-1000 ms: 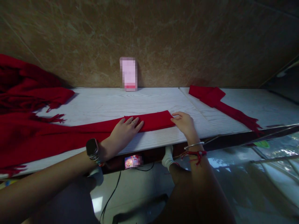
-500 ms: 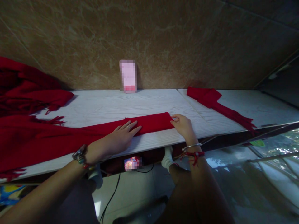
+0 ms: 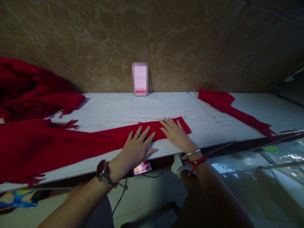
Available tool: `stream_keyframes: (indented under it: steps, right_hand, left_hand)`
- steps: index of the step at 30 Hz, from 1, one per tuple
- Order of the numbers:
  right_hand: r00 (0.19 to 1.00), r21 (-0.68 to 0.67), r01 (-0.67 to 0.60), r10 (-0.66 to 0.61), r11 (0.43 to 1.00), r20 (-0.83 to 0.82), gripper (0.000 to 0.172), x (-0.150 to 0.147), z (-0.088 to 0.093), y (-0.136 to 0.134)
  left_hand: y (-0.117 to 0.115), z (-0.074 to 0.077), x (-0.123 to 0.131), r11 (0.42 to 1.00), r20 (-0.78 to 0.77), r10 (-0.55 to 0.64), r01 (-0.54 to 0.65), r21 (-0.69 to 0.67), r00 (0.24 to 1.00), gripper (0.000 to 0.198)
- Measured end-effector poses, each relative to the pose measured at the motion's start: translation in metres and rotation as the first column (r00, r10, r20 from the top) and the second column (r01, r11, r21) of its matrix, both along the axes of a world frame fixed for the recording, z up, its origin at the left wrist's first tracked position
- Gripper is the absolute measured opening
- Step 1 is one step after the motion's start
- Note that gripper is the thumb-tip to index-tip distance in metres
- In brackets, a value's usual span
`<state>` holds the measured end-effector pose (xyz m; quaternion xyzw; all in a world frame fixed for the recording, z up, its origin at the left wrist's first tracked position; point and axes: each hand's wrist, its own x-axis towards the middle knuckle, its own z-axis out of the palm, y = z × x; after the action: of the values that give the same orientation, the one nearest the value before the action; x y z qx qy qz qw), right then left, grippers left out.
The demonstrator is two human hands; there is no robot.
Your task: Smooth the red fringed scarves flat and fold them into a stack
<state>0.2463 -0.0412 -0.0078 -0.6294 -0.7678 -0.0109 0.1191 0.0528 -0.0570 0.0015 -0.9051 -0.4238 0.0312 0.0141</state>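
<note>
A red fringed scarf (image 3: pixel 104 140) lies along the white wood-grain board, wide and loose at the left and folded into a narrow strip toward the right. My left hand (image 3: pixel 139 144) rests on the strip's middle, fingers spread and flat. Close to the strip's right end, my right hand (image 3: pixel 174 131) also lies flat on the cloth with its fingers stretched out. The folded end sticks out just beyond my right fingers. Neither hand grips the fabric.
A heap of red cloth (image 3: pixel 35 91) lies at the back left. Another folded red scarf (image 3: pixel 220 101) is at the right. A phone (image 3: pixel 140 79) leans on the brown wall. Below the board's front edge are a lit screen (image 3: pixel 142 167) and a black cable (image 3: pixel 120 199).
My right hand has let go of the strip's right end and moved left, flattening onto the cloth. The fingers of my left hand have spread wider. The whole view has shifted slightly.
</note>
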Motion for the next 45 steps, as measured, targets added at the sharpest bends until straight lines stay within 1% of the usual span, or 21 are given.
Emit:
stream_keyframes:
  steps: [1,3,7,11,14,16,18,21,22,24,26,28,30,33,35,37,39,41,43,45]
  right_hand:
    - [1.000,-0.040,-0.004,0.005,0.999,0.025,0.044,0.001,-0.001,0.001]
    - [0.998,-0.077,-0.008,0.013,0.997,0.067,0.046,0.005,-0.002,0.003]
    - [0.994,-0.058,-0.022,0.028,0.998,0.109,0.048,0.025,-0.005,0.011]
    - [0.995,-0.039,0.037,-0.034,0.999,0.091,0.048,0.058,-0.010,0.018]
    - [0.997,-0.027,0.067,-0.066,0.997,0.051,0.047,0.085,-0.012,0.019]
    - [0.997,-0.006,0.080,-0.080,0.997,0.021,0.047,0.096,-0.012,0.019]
    - [0.995,0.035,0.098,-0.098,0.995,0.006,0.045,0.098,-0.010,0.017]
    - [0.996,0.133,0.091,-0.090,0.987,-0.013,0.042,0.080,-0.001,0.012]
    - [0.997,0.161,0.069,-0.066,0.985,-0.027,0.041,0.068,0.003,0.010]
    - [0.997,0.187,-0.015,0.028,0.982,-0.066,0.041,0.040,0.010,0.008]
    - [0.985,0.156,-0.141,0.154,0.978,-0.072,0.042,0.010,0.014,0.006]
    - [0.963,0.081,-0.263,0.266,0.961,-0.034,0.042,-0.015,0.014,0.006]
    - [0.942,-0.002,-0.337,0.337,0.942,0.014,0.043,-0.032,0.010,0.008]
    - [0.927,-0.056,-0.365,0.368,0.929,0.067,0.046,-0.039,0.004,0.010]
    - [0.923,-0.046,-0.374,0.377,0.926,0.083,0.046,-0.037,0.001,0.010]
    - [0.919,-0.033,-0.381,0.383,0.924,0.092,0.044,-0.034,0.000,0.010]
    - [0.921,-0.030,-0.376,0.377,0.926,0.093,0.043,-0.032,0.001,0.009]
    - [0.926,-0.029,-0.368,0.369,0.929,0.080,0.043,-0.034,0.002,0.008]
    - [0.927,-0.014,-0.369,0.369,0.930,0.062,0.045,-0.037,0.004,0.008]
    - [0.924,0.005,-0.380,0.379,0.925,0.053,0.047,-0.041,0.005,0.008]
  left_hand:
    - [0.001,-0.001,-0.001,1.000,0.007,0.000,0.000,0.004,1.000,0.060]
    - [0.002,-0.001,-0.003,1.000,0.018,0.001,-0.002,0.009,1.000,0.059]
    - [0.005,0.003,-0.009,1.000,0.028,0.006,-0.007,0.029,1.000,0.052]
    - [0.010,0.011,-0.021,0.997,0.042,0.042,-0.045,0.062,0.998,0.042]
    - [0.014,0.012,-0.033,0.993,0.054,0.087,-0.091,0.081,0.995,0.040]
    - [0.015,0.011,-0.040,0.987,0.063,0.110,-0.116,0.108,0.992,0.040]
    - [0.015,0.008,-0.047,0.977,0.078,0.134,-0.145,0.155,0.988,0.042]
    - [0.014,0.006,-0.055,0.955,0.101,0.190,-0.208,0.212,0.977,0.043]
    - [0.014,0.005,-0.058,0.949,0.104,0.211,-0.229,0.219,0.972,0.043]
    - [0.014,0.003,-0.061,0.942,0.097,0.244,-0.260,0.212,0.965,0.044]
    - [0.014,0.001,-0.063,0.946,0.078,0.260,-0.270,0.181,0.962,0.046]
    - [0.015,-0.002,-0.065,0.955,0.062,0.258,-0.264,0.134,0.964,0.048]
    - [0.015,-0.004,-0.067,0.963,0.063,0.246,-0.251,0.103,0.967,0.050]
    - [0.013,-0.004,-0.072,0.965,0.082,0.243,-0.249,0.086,0.967,0.051]
    - [0.012,-0.003,-0.078,0.959,0.102,0.261,-0.270,0.089,0.960,0.051]
    - [0.013,-0.001,-0.086,0.941,0.136,0.301,-0.317,0.116,0.944,0.049]
    - [0.015,0.001,-0.096,0.908,0.184,0.361,-0.390,0.155,0.914,0.048]
    - [0.016,0.003,-0.106,0.861,0.236,0.431,-0.475,0.182,0.871,0.049]
    - [0.015,0.008,-0.116,0.807,0.286,0.503,-0.562,0.184,0.816,0.050]
    - [0.013,0.015,-0.126,0.758,0.322,0.568,-0.634,0.152,0.757,0.056]
